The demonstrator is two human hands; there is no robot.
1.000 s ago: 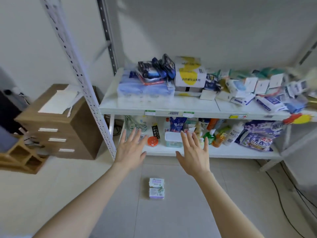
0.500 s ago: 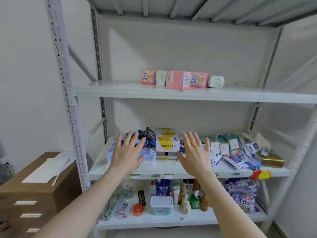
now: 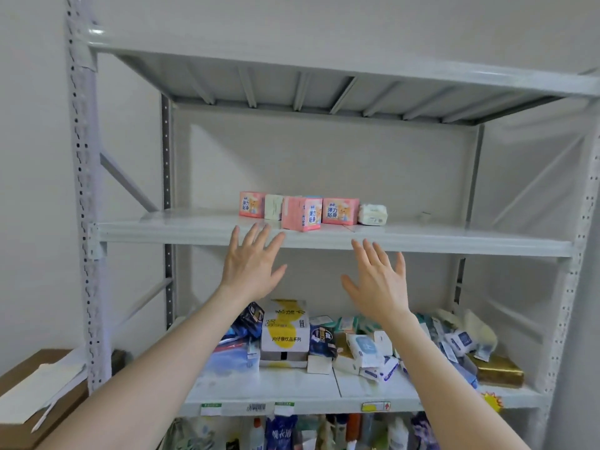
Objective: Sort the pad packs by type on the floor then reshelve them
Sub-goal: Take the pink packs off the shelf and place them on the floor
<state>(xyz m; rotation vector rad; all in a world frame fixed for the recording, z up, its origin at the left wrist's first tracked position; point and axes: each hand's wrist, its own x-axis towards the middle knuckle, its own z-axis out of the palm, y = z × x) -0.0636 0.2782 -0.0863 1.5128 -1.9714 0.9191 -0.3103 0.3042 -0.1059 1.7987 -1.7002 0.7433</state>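
Observation:
Several pad packs stand in a row on the upper shelf (image 3: 194, 233): a pink pack (image 3: 251, 204) at the left, a cream pack (image 3: 273, 207), a larger pink pack (image 3: 302, 212) turned at an angle, another pink pack (image 3: 340, 211), and a white pack (image 3: 372, 214) at the right. My left hand (image 3: 251, 266) is raised with fingers spread, fingertips at the shelf's front edge just below the cream pack. My right hand (image 3: 378, 279) is also spread and empty, a little below the shelf edge under the white pack.
The middle shelf (image 3: 259, 393) below my arms is crowded with boxes and packets, among them a white-and-yellow carton (image 3: 285, 332) and a gold box (image 3: 496, 371). Bottles fill the lowest shelf. A brown cabinet (image 3: 19, 384) with papers stands at the left. Grey uprights frame the rack.
My view has swung up from the floor and low shelves to the upper shelf. Both open hands have risen from the middle shelf's height to the upper shelf's edge.

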